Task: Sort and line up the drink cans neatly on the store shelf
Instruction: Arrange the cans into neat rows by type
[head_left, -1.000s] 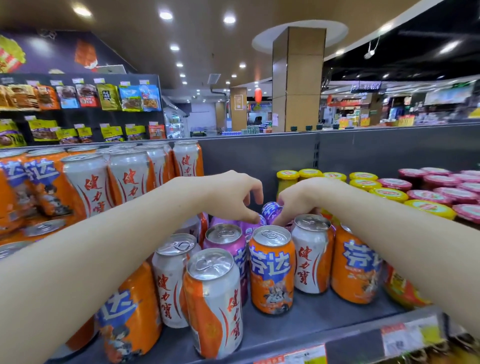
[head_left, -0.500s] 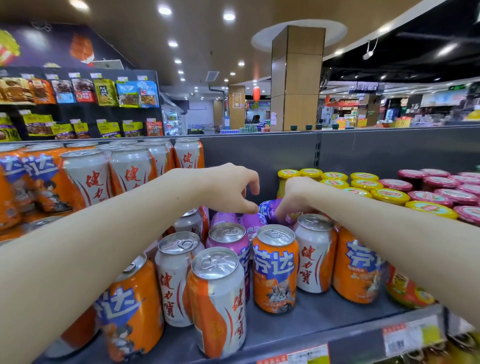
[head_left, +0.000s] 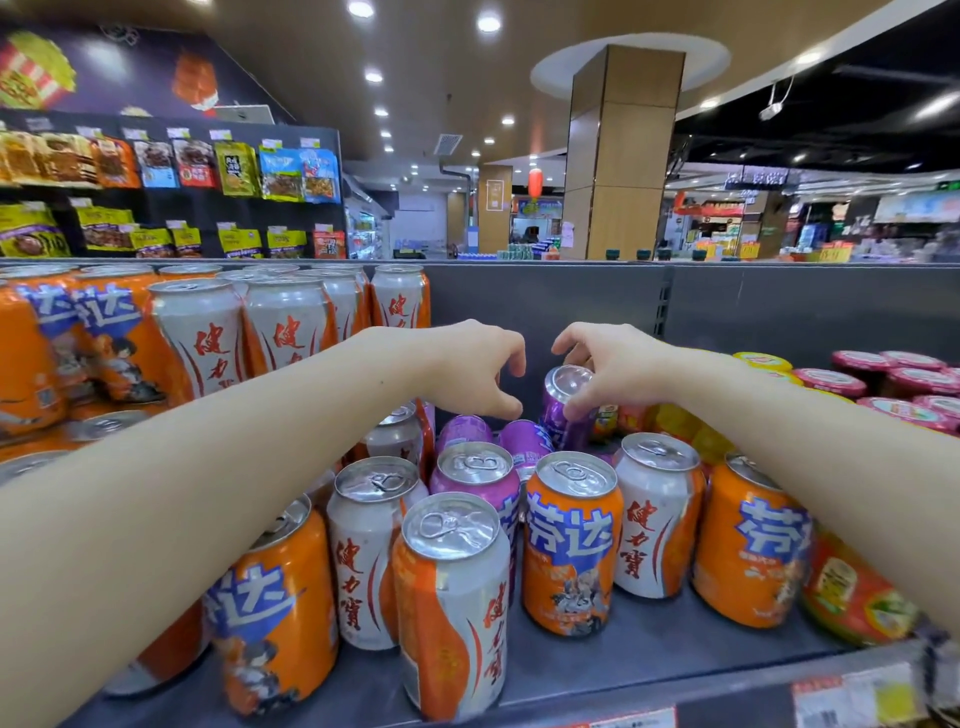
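Note:
Mixed drink cans stand loosely on the grey shelf (head_left: 649, 654): orange cans (head_left: 571, 545), white-and-orange cans (head_left: 454, 608) and purple cans (head_left: 475, 475). My right hand (head_left: 610, 369) grips a purple can (head_left: 563, 410) at the back, lifted and tilted with its top facing me. My left hand (head_left: 475, 371) hovers just left of it, fingers curled and apart, holding nothing, above two more purple cans (head_left: 522, 441) that lie behind the front ones.
A taller stack of orange and white cans (head_left: 208, 338) fills the left side. Yellow-lidded and pink-lidded jars (head_left: 862, 379) crowd the right. The grey back panel (head_left: 727, 312) closes the shelf behind. Price tags (head_left: 852, 696) line the front edge.
My right hand has raised the purple can out of the back row and tipped it toward me. My left hand has drawn slightly away from it; the view has shifted a little.

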